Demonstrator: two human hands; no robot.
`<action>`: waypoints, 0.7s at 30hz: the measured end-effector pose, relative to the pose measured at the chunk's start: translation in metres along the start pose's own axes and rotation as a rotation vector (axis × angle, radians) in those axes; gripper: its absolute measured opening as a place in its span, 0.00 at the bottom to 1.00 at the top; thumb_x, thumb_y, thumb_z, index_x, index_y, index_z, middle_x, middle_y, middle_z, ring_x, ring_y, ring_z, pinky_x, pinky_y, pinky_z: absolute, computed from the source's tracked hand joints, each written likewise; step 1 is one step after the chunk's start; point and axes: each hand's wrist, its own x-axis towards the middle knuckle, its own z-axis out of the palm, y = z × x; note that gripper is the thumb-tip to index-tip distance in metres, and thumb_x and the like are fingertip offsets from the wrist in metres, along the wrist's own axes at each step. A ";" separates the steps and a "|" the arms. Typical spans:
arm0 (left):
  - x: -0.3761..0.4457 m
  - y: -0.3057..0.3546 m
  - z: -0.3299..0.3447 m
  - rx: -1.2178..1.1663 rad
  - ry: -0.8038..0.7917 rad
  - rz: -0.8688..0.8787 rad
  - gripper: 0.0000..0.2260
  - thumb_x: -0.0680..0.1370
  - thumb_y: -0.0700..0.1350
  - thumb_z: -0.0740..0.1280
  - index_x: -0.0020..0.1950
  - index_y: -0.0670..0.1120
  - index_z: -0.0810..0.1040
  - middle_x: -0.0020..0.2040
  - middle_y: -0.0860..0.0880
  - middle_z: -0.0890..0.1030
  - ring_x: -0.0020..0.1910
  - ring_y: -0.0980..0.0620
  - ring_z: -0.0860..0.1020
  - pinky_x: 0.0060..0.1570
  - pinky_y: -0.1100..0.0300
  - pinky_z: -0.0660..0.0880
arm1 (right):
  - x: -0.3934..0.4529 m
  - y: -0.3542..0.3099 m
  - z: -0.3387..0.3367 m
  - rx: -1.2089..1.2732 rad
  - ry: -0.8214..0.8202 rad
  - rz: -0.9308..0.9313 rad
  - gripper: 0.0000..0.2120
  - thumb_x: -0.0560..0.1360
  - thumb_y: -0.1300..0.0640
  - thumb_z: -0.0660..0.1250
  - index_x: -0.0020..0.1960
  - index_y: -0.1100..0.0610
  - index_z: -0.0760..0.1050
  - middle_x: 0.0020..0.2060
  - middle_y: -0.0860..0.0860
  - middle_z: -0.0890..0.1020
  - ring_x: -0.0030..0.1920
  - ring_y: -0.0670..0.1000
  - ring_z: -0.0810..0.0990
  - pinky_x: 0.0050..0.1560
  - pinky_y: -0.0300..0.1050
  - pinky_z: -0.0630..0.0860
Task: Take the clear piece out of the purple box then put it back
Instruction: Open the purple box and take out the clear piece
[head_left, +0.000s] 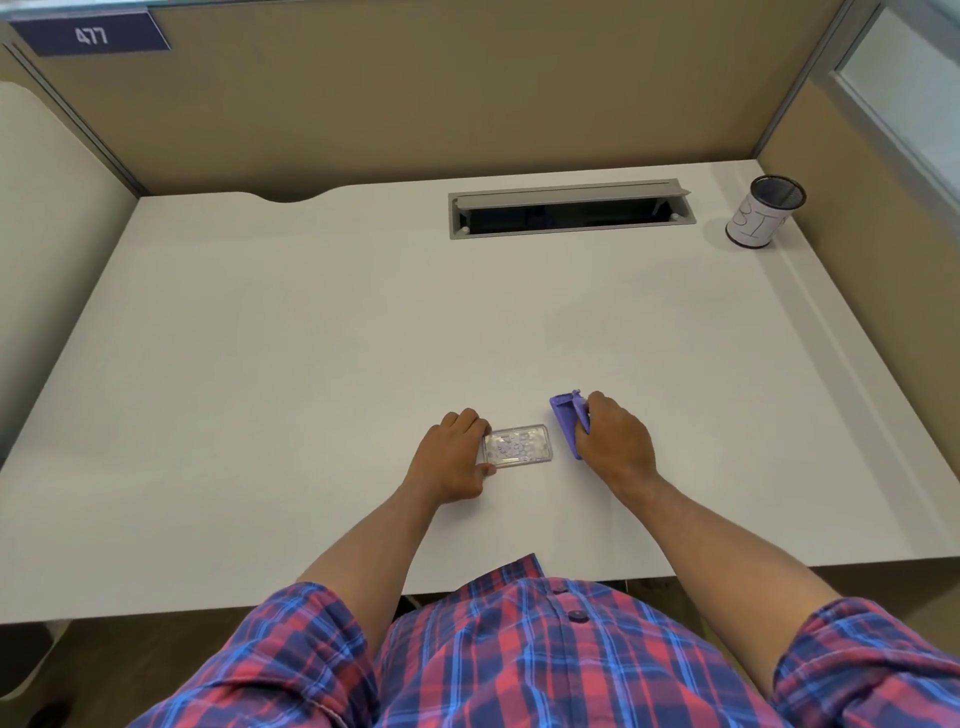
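Observation:
The clear piece (521, 447), a flat transparent rectangle with small pale shapes inside, lies on the white desk (311, 338) near its front edge. My left hand (454, 457) grips its left end between thumb and fingers. To the right, separate from the clear piece, the purple box (565, 421) stands tilted on its side on the desk. My right hand (615, 444) holds the box from the right, hiding its right part.
A grey cable hatch (569, 208) is set into the desk at the back. A mesh pen cup (766, 212) wrapped in white paper stands at the far right corner. Tan partition walls (415, 93) enclose the desk on three sides.

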 end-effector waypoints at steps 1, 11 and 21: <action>0.000 0.000 0.000 0.006 -0.003 0.004 0.22 0.73 0.54 0.74 0.63 0.46 0.75 0.59 0.49 0.76 0.56 0.46 0.75 0.51 0.50 0.76 | -0.001 0.004 0.001 -0.043 0.001 -0.004 0.05 0.77 0.61 0.65 0.50 0.63 0.74 0.41 0.59 0.81 0.37 0.62 0.80 0.33 0.48 0.70; 0.002 0.000 -0.002 0.042 -0.018 0.043 0.22 0.72 0.54 0.73 0.61 0.45 0.75 0.58 0.48 0.76 0.55 0.45 0.75 0.51 0.49 0.76 | -0.012 0.033 -0.003 -0.280 0.041 0.022 0.08 0.67 0.69 0.72 0.44 0.64 0.76 0.30 0.58 0.77 0.25 0.59 0.76 0.23 0.41 0.63; 0.005 0.001 -0.006 0.090 -0.047 0.079 0.22 0.73 0.56 0.71 0.61 0.45 0.75 0.57 0.48 0.76 0.55 0.46 0.75 0.52 0.51 0.75 | -0.013 0.027 0.001 -0.397 -0.002 -0.039 0.16 0.54 0.70 0.76 0.39 0.62 0.75 0.25 0.55 0.72 0.20 0.53 0.70 0.22 0.36 0.55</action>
